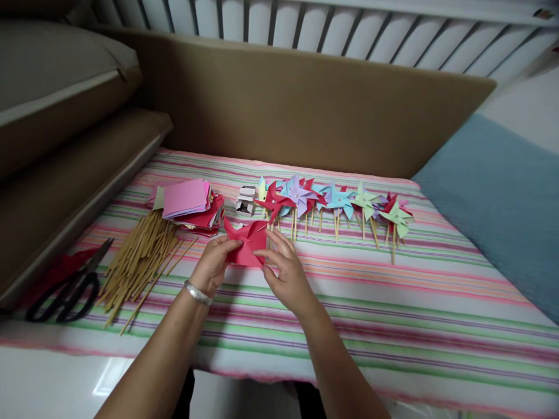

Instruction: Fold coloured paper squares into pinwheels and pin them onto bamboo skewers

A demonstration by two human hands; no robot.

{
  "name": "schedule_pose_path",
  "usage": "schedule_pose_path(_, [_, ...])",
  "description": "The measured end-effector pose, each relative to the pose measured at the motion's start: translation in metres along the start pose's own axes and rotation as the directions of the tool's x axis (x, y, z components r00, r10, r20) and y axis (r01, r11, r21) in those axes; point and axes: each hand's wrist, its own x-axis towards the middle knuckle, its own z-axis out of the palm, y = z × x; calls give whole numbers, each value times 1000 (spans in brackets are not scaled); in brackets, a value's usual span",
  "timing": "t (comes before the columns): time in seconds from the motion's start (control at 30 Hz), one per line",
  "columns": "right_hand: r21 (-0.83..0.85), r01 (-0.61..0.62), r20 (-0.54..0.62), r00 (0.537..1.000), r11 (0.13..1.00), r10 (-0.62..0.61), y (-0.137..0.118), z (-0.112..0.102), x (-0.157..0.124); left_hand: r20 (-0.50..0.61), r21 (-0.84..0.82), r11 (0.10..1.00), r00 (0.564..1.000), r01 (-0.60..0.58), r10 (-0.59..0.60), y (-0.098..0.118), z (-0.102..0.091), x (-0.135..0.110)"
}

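A red paper square, partly folded so that its upper corners curve in like pinwheel blades, is held up over the striped cloth. My left hand pinches its left side, thumb on top near the middle. At its right edge my right hand has its fingers on the paper, thumb below and fingertips bent towards it. Just behind the hands stands a small open box with dark bits inside. Finished paper pinwheels on sticks lie in a row to the right of that box.
Coloured paper squares are stacked at the left, beside a heap of thin wooden sticks. Black-handled scissors lie near the left edge on red paper. A brown board rises behind the cloth; cushions are piled at left.
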Motion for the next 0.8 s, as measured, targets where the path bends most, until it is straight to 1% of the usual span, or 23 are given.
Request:
schedule_pose_path(0.17, [4,-7,4,1000,1000,7,0,0,0,6,4,1000,1000,-1,1,0,1,0])
schedule_pose_path(0.33, [32,-36,-2,999,999,36,0,-1,0,51,95,995,999,5,-10,-1,2,-1])
schedule_pose_path(0.43, [46,-60,-42,997,997,62,0,0,0,80,142,990,997,10,-21,-4,2,-1])
schedule_pose_path(0.6, [76,-145,-132,979,986,154,-1,3,1,113,173,985,993,11,-31,-12,3,0])
schedule_pose_path(0.8, [63,-222,-155,961,973,230,-3,5,2,140,202,979,990,2,-31,-14,8,-4])
